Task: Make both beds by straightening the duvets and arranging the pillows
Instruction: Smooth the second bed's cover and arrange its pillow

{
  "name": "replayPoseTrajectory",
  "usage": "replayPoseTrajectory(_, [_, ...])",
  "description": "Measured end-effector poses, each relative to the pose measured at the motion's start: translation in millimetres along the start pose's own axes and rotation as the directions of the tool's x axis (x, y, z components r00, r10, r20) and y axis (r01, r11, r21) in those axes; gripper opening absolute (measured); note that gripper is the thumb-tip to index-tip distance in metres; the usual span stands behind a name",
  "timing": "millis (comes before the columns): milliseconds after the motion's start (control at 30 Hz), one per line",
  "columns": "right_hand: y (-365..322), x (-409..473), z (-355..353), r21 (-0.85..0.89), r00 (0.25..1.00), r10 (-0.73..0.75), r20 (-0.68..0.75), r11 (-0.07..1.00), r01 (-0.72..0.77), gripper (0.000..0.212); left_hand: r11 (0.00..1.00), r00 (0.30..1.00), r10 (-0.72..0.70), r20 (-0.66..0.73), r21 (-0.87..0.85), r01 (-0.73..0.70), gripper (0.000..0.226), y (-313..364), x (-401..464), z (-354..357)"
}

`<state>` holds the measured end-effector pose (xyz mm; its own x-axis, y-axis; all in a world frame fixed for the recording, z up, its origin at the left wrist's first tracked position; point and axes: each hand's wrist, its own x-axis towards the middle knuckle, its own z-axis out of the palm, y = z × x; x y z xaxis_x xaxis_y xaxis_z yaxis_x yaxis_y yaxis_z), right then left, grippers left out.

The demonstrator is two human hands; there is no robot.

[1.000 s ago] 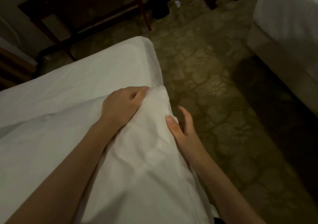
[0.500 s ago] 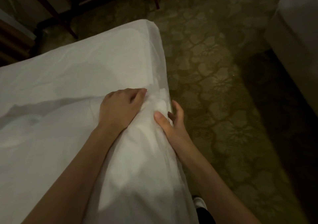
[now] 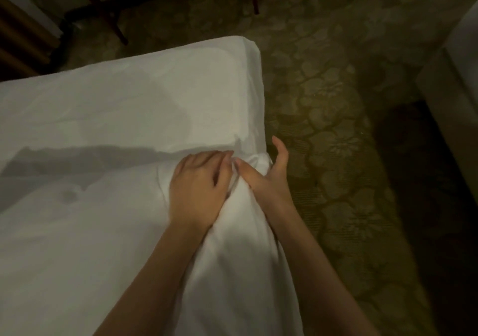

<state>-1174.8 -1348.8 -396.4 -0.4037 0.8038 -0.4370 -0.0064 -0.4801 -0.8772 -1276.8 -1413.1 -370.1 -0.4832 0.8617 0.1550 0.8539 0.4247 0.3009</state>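
Both hands (image 3: pixel 232 178) pinching duvet (image 3: pixel 90 232) corner

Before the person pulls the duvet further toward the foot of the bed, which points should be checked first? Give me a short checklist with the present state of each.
1. Left hand holds the duvet at its bunched corner: ok.
2. Right hand holds the same corner, thumb on the fabric: ok, but its fingers look loose.
3. Duvet lies flat: not ok, it is bunched at the hands.
4. Duvet covers the sheet up to the foot of the bed: not ok, bare sheet lies ahead.
5. Carpet beside the bed free of obstacles: ok where visible.
6. Pillows arranged: cannot tell, none in view.
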Motion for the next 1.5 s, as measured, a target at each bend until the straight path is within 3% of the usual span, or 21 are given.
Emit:
replayPoseTrajectory(100, [-5,-1,2,0.021,0.997,-0.071,-0.034,0.997,0.072,0.076,0.999,0.998,0.028,-0.049,0.019,-0.027,0.049,0,6,0])
replayPoseTrajectory(267, [9,-13,-14,0.096,0.991,-0.093,-0.095,0.99,0.102,0.053,0.996,0.978,-0.048,-0.204,0.065,0.063,0.041,-14,-13,12])
replayPoseTrajectory(433, [38,1,-16,-0.062,0.984,-0.085,-0.158,0.995,0.077,0.033,0.999,0.984,-0.015,-0.178,0.033,0.022,0.039,-18,-12,36])
replayPoseTrajectory(567, [39,4,-25,-0.33,0.989,-0.138,-0.056,0.937,0.113,0.021,0.999,0.984,0.017,-0.176,0.042,-0.01,0.04,-4,-26,13])
replayPoseTrajectory(667, [23,8,-36,-0.463,0.982,-0.184,0.029,0.869,0.176,0.021,0.978,0.993,-0.084,-0.079,0.186,0.098,0.048,18,-63,-3])
replayPoseTrajectory(733, [13,11,-36,-0.553,0.959,-0.221,0.178,0.784,0.283,0.025,0.944,0.976,-0.189,-0.107,0.256,0.21,0.051,29,-83,-10])
replayPoseTrajectory(800, [5,9,-28,-0.666,0.893,-0.261,0.366,0.597,0.447,0.043,0.889,0.928,-0.326,-0.181,0.276,0.366,0.053,35,-100,-16])
replayPoseTrajectory(867, [-3,2,-14,-0.674,0.781,-0.276,0.56,0.397,0.623,0.061,0.797,0.842,-0.48,-0.246,0.28,0.536,0.056,42,-121,-24])
replayPoseTrajectory(933, [-10,-10,0,-0.618,0.674,-0.212,0.707,0.278,0.735,0.067,0.672,0.729,-0.615,-0.299,0.285,0.684,0.061,49,-146,-29])
replayPoseTrajectory(1033, [7,-28,6,-0.538,0.548,-0.06,0.834,0.13,0.833,0.067,0.544,0.618,-0.731,-0.288,0.3,0.784,0.064,58,-173,-23])
replayPoseTrajectory(1133, [19,-27,0,-0.536,0.536,0.001,0.844,0.018,0.844,0.064,0.52,0.591,-0.775,-0.223,0.306,0.798,0.063,61,-177,-15])
replayPoseTrajectory(1267, [-9,-34,18,-0.536,0.534,0.098,0.84,-0.007,0.844,0.072,0.553,0.597,-0.766,-0.239,0.229,0.801,0.059,58,-173,-35])
replayPoseTrajectory(1367, [-26,-49,45,-0.452,0.448,0.085,0.89,0.036,0.891,0.076,0.603,0.617,-0.745,-0.253,0.139,0.785,0.057,51,-178,-54])
replayPoseTrajectory(1500, [-32,-66,95,-0.473,0.457,0.124,0.881,0.183,0.862,0.064,0.62,0.604,-0.742,-0.291,0.047,0.783,0.06,19,-194,-79])
